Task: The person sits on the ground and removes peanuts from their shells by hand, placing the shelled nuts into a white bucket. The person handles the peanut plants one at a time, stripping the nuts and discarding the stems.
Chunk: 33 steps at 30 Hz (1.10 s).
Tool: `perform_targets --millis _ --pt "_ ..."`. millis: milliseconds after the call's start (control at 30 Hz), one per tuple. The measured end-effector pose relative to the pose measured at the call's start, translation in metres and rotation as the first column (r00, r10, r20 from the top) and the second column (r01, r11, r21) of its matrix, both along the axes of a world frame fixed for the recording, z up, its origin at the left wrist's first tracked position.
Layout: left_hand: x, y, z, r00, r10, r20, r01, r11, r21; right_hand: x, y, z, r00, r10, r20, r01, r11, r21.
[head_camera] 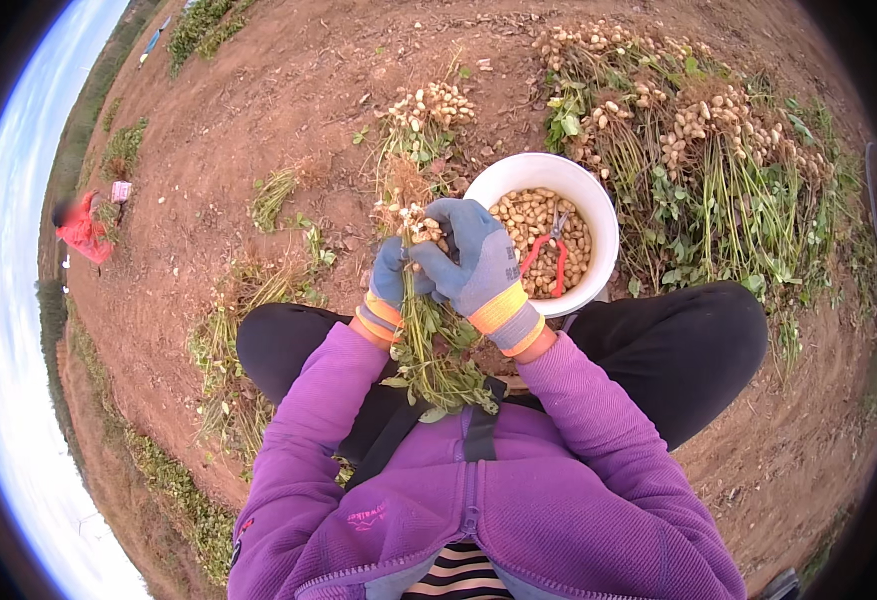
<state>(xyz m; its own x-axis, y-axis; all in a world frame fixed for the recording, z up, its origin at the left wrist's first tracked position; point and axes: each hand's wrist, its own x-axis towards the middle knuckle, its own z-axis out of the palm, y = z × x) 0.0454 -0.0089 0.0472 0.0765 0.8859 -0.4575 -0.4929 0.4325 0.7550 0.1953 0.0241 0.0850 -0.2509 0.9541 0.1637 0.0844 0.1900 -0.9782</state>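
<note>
My left hand [391,276], in a blue-grey work glove with an orange cuff, is closed around the stems of a peanut plant [436,349]. Its leaves hang down toward my lap, and the roots point away from me. At the root end, the gloved fingers of my right hand [476,262] are curled on a cluster of peanut pods [425,229]. Just right of that hand stands a white plastic bucket [606,225], partly filled with loose peanuts [532,210]. Red-handled pruning shears [556,238] lie on top of them.
A large heap of peanut plants [697,172] with pods attached lies right of the bucket. Another podded bunch [431,109] rests on the soil ahead. Stripped-looking plants [232,349] lie by my left knee. Far left, a person in red [87,229] is near a pink container [120,191].
</note>
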Motion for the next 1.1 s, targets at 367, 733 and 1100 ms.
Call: perform_targets --millis 367,733,1100 --pt "0.000 0.002 -0.036 0.966 0.127 0.227 -0.092 0.983 -0.156 -0.006 -0.003 -0.019 0.992 -0.125 0.031 0.123 0.990 0.065" --pt "0.003 0.000 -0.012 0.845 -0.192 0.499 0.182 0.981 0.068 0.000 -0.004 0.010 0.957 -0.128 -0.260 -0.030 0.849 -0.528" --pt "0.002 0.003 -0.012 0.743 -0.380 0.551 0.287 0.925 0.251 0.004 0.001 -0.005 0.817 -0.192 -0.544 -0.238 0.746 -0.622"
